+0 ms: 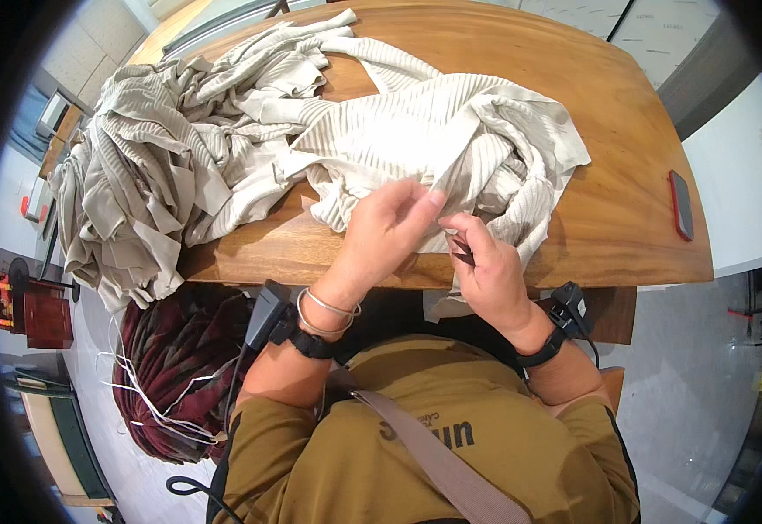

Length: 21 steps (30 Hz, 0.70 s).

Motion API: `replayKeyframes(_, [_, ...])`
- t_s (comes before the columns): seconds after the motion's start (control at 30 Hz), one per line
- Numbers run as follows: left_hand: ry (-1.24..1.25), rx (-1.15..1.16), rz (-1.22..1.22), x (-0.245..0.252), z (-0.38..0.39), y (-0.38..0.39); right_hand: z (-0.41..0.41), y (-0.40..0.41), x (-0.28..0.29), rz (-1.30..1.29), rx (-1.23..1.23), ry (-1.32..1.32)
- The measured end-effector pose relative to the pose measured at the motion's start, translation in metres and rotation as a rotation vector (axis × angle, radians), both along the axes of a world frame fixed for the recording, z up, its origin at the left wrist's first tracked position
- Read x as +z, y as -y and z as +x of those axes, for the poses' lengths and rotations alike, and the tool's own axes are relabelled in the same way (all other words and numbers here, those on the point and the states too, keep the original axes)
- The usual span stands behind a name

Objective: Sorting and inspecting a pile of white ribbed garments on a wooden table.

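Note:
A white ribbed knit garment lies crumpled on the wooden table before me. My left hand pinches its near edge between thumb and fingers. Close beside it, my right hand curls around a small dark pointed tool, possibly thread snips; most of it is hidden in the palm. The right thumb and forefinger come together near the cloth's edge, and whether they also grip fabric or a thread is too small to tell. Part of the pale cloth hangs over the table's front edge below my hands.
More ribbed garments are heaped at the left, drooping over the wooden table's edge. A red-edged phone lies at the right. On the floor at left sits a dark red cloth bundle with white ties.

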<state>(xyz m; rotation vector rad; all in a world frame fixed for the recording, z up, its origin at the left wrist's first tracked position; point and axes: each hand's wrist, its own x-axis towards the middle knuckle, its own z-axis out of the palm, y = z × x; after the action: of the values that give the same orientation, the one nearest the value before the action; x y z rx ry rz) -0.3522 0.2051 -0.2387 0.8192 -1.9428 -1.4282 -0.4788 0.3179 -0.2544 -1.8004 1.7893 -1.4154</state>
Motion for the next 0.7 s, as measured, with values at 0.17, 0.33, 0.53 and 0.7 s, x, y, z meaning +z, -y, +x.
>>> replayKeyframes(0.17, [-0.009, 0.073, -0.141, 0.0, -0.005, 0.004, 0.005, -0.005, 0.003, 0.002, -0.033, -0.023])
replayKeyframes(0.33, [-0.255, 0.297, -0.07, -0.005, -0.019, 0.009, 0.012, -0.013, 0.002, 0.045, -0.039, 0.172])
replayKeyframes(0.53, [-0.334, 0.284, 0.254, 0.004, -0.01, 0.036, 0.013, -0.031, 0.001, 0.089, 0.053, 0.294])
replayKeyframes(0.7, [-0.347, 0.185, 0.332, -0.001, -0.003, 0.024, -0.006, -0.013, 0.015, -0.03, -0.05, 0.093])
